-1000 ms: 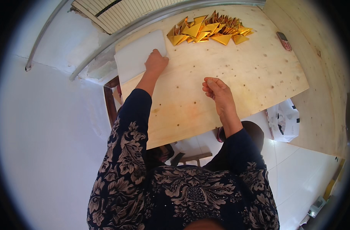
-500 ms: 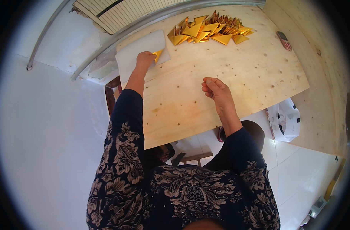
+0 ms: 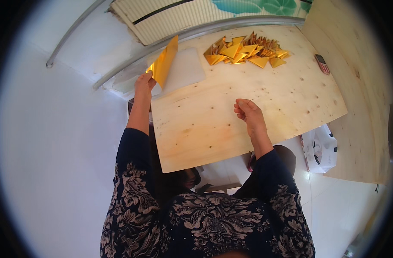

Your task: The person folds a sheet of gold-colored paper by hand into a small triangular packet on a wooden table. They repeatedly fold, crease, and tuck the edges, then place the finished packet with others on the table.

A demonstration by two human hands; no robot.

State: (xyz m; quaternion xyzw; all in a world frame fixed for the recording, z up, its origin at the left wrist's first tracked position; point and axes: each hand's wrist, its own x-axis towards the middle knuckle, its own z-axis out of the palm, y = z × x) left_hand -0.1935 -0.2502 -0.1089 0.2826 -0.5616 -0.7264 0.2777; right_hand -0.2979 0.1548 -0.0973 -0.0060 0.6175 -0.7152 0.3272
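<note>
My left hand (image 3: 143, 82) grips one edge of a gold foil paper sheet (image 3: 165, 62). The sheet is curled and partly lifted, its gold face turned up. Beneath and beside it, a stack of whitish sheets (image 3: 190, 69) lies at the far left of the wooden table (image 3: 192, 137). Over the middle of the board my right hand (image 3: 250, 115) is held with its fingers curled in, and nothing shows in them. Toward the far edge rests a heap of folded gold paper pieces (image 3: 241, 52), pointed and triangular, many standing on edge.
A small mobile phone (image 3: 322, 64) lies near the table's right edge, close to an upright wooden panel (image 3: 360, 90). Below that edge, a white bag (image 3: 327, 150) stands on the tiled floor. A grey pipe (image 3: 205, 31) runs behind the table.
My left hand has moved left, lifting the gold sheet up from the stack. My right hand stays curled in nearly the same place. The whole view has shifted slightly.
</note>
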